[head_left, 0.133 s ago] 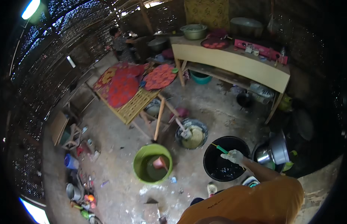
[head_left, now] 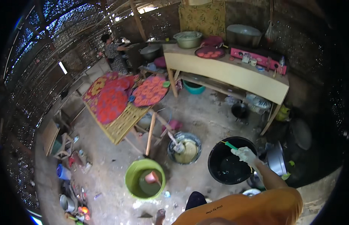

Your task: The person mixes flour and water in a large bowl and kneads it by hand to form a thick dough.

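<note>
My right hand, coated in something whitish, is closed round the green-gripped handle of a black bucket. The handle's thin yellowish ends run to the bucket's rim. Inside, the bucket is dark with a few glints; I cannot make out its contents. Near the lower edge, beside my orange shirt, a small brown shape that may be my left hand shows; its fingers are not clear. To the left of the bucket stands a green tub with a pink dipper in liquid.
Beyond the tub sits a basin of pale batter with a ladle-like tool. A slatted bamboo table carries trays of red rounds. Along the back runs a long counter with pots. Metal pots crowd my right. Another person stands far left.
The bucket, with my right hand on its handle, has shifted right and away from me relative to the green tub. The whole view has tilted, so the floor things appear lower and further left.
</note>
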